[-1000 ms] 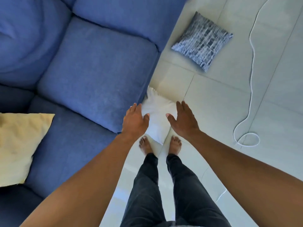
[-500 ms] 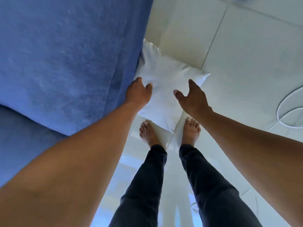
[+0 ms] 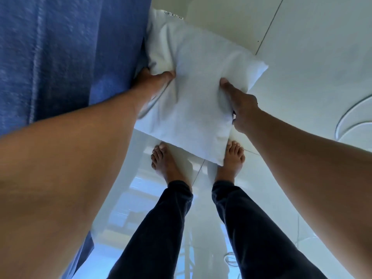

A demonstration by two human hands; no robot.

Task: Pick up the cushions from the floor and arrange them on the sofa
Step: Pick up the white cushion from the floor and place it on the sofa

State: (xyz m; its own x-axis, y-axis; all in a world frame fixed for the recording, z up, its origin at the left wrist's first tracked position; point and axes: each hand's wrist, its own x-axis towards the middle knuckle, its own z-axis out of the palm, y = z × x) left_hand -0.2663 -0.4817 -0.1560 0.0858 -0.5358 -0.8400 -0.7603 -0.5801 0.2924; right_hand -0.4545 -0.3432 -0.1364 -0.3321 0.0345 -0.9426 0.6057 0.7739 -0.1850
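Observation:
A white cushion (image 3: pixel 197 83) lies on the pale tiled floor against the front of the blue sofa (image 3: pixel 66 53), just beyond my bare feet. My left hand (image 3: pixel 153 81) grips its left edge beside the sofa, thumb pressed into the fabric. My right hand (image 3: pixel 239 103) grips its right edge, fingers tucked under and thumb on top. The fabric is creased around both thumbs. Whether the cushion still touches the floor I cannot tell.
The sofa front fills the left side. A white cable (image 3: pixel 350 115) curves over the floor tiles (image 3: pixel 312 47) at the right edge. My legs in dark trousers (image 3: pixel 237 228) stand below the cushion.
I have bent lower and the view has closed in. Both hands, open above the white cushion before, have closed on its left and right edges. The patterned cushion and yellow cushion are out of view.

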